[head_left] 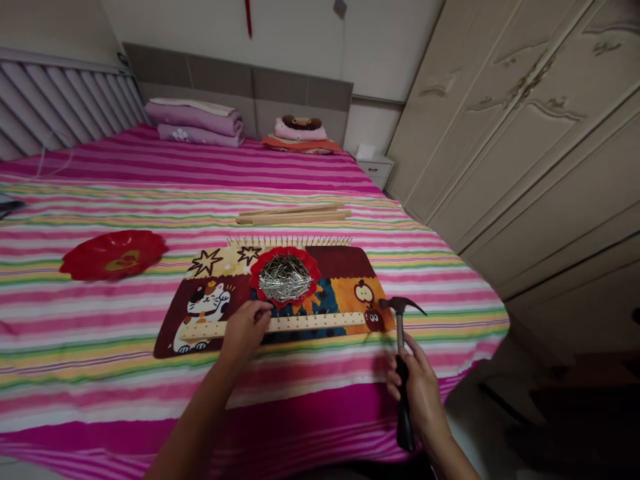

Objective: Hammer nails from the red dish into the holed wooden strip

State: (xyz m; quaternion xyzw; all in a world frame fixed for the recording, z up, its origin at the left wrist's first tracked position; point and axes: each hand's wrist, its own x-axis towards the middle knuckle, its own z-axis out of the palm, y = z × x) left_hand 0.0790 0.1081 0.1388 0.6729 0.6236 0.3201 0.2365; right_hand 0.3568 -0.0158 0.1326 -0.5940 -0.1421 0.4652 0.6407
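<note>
My right hand (417, 380) is wrapped round the black grip of a claw hammer (400, 333), its head raised beside the mat's right edge. With fingers pinched together, my left hand (250, 323) rests at the middle of a pale wooden strip (315, 323); whatever is between the fingertips is too small to make out. Nails stand up along the strip to the right of that hand, and small dark marks dot its left part. Just beyond lies a red scalloped dish (255, 270) heaped with nails (285, 277). Strip and dish are on a patterned mat (350, 263).
Behind the mat is another strip bristling with upright nails (290, 241). Farther back lie several bare wooden strips (295, 215). A red scalloped lid or plate (115, 255) sits at left on the striped bed (100, 373). Folded bedding (200, 123) is by the headboard; wardrobes (525, 133) stand right.
</note>
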